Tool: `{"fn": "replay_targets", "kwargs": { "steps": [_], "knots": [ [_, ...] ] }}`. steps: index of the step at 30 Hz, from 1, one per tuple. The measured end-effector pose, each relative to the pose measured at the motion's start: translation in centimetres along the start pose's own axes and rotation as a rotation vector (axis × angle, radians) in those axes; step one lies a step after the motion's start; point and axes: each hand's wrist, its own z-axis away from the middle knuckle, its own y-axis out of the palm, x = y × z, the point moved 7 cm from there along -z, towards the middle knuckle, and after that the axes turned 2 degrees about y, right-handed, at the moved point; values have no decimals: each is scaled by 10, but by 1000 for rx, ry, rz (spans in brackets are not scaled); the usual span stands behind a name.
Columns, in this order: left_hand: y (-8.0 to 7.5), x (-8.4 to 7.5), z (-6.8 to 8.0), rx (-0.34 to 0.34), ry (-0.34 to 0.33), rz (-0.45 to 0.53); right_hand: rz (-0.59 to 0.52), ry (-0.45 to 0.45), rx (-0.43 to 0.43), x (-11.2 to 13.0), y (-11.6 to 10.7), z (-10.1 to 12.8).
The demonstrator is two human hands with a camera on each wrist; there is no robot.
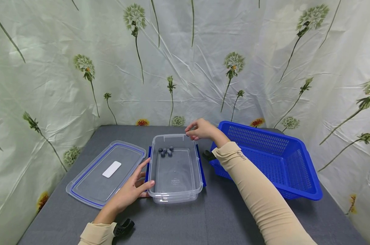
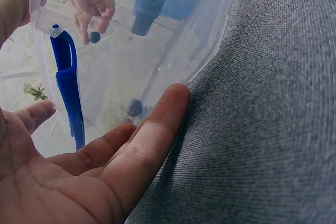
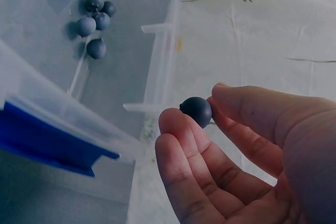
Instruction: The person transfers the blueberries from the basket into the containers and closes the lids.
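Above the far right corner of a clear plastic container (image 1: pixel 174 170), my right hand (image 1: pixel 204 130) pinches a dark blueberry (image 3: pixel 197 110) between thumb and fingertips. Several other blueberries (image 3: pixel 86 27) lie on the container's floor, clustered toward its far left. My left hand (image 1: pixel 128 194) rests against the container's left side. Its thumb touches the rim and its fairly straight fingers (image 2: pixel 149 156) lie along the outside wall near a blue side latch (image 2: pixel 68 82).
A clear lid (image 1: pixel 91 173) with a blue seal and white label lies flat to the left. A blue perforated basket (image 1: pixel 298 190) stands on the right. Both share the grey cloth-covered table (image 1: pixel 185 224) with the container. Behind hangs a dandelion-patterned curtain (image 1: pixel 191 92).
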Motion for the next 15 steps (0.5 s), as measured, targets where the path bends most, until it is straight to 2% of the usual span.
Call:
{"fn": "replay_targets", "kwargs": {
  "steps": [15],
  "knots": [
    [0,-1,0,4,3,-5,-17,10,80,8,33,-10]
  ]
}}
